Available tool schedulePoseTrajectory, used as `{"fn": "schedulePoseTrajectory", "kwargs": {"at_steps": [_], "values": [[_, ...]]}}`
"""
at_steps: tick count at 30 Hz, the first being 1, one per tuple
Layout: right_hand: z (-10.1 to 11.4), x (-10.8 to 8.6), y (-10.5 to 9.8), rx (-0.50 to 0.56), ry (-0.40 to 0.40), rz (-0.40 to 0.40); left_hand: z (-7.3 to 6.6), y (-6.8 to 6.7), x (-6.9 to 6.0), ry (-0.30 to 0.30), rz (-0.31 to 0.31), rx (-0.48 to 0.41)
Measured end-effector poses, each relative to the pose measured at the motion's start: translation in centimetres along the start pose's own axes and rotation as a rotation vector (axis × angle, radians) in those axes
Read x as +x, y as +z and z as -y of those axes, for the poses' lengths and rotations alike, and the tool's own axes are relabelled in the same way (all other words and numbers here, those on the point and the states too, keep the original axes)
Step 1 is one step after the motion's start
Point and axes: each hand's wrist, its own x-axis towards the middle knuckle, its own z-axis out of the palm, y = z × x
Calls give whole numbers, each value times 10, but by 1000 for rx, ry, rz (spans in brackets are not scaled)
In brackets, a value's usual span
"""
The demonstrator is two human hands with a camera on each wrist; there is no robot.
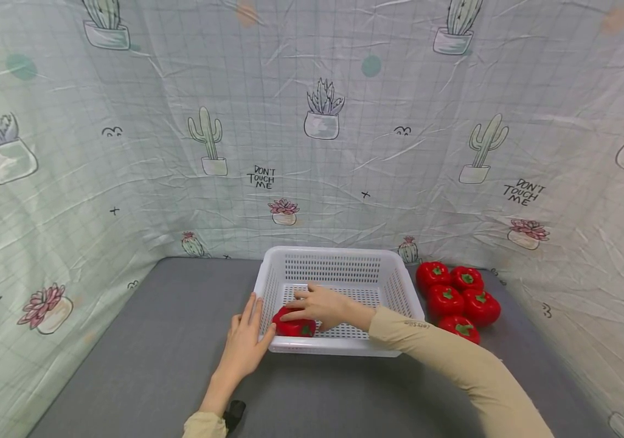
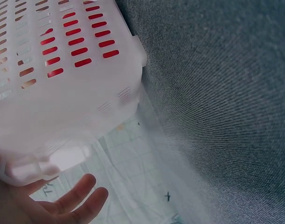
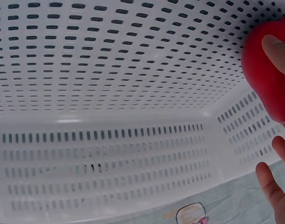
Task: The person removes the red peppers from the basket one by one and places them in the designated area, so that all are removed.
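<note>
A white plastic basket (image 1: 323, 345) with slotted walls stands on the grey table. In its front left corner lies a red bell pepper (image 1: 297, 328) with a green stem. My right hand (image 1: 323, 304) reaches into the basket and holds this pepper from above; in the right wrist view the thumb (image 3: 275, 52) lies on its red skin, while two other fingers stretch out beside it. My left hand (image 1: 246, 340) rests at the basket's left rim near the front corner, fingers fairly straight. Through the slots in the left wrist view, red shows inside the basket.
Several red bell peppers (image 1: 446, 299) sit grouped on the table just right of the basket, the nearest one partly behind my right sleeve (image 1: 449, 356). A cactus-printed sheet (image 1: 290, 152) hangs behind and along both sides of the grey table (image 1: 142, 365).
</note>
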Motion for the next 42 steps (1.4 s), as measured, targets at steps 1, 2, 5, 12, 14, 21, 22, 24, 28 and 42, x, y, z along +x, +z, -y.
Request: {"fn": "schedulePoseTrajectory", "kwargs": {"at_steps": [1, 2, 5, 12, 14, 21, 22, 24, 28, 42], "values": [[0, -1, 1, 2, 0, 2, 0, 0, 0, 3, -2, 2], [0, -1, 2, 3, -1, 5, 0, 0, 0, 5, -3, 4], [0, -3, 5, -5, -1, 17, 1, 1, 0, 3, 1, 3], [-1, -3, 9, -40, -4, 15, 1, -1, 1, 5, 13, 3], [-1, -2, 10, -45, -3, 13, 1, -1, 1, 5, 15, 4], [-2, 3, 14, -54, 17, -10, 2, -2, 1, 2, 17, 20], [-2, 4, 14, -51, 19, -15, 2, -2, 1, 1, 18, 21], [-2, 6, 16, -48, 27, -16, 2, -2, 1, 1, 21, 24], [-1, 9, 19, -35, 41, -11, 2, -1, 1, -3, 29, 22], [-2, 13, 19, 16, 78, -29, 1, 0, 1, -9, 22, 26]]}}
